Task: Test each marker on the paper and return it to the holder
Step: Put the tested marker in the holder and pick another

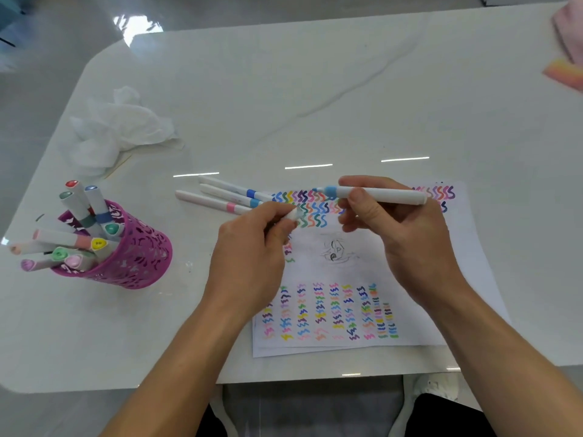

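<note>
My right hand grips a white marker with a light blue collar, held level above the paper, its uncapped blue tip pointing left. My left hand pinches a small white cap just left of that tip, apart from it. The paper is covered with rows of coloured squiggles and a small pencil sketch. Three white markers lie side by side on the table at the paper's upper left corner. A pink perforated holder with several markers stands at the left.
A crumpled white tissue lies on the white table behind the holder. A pink and orange object sits at the far right edge. The table's front edge runs just below the paper.
</note>
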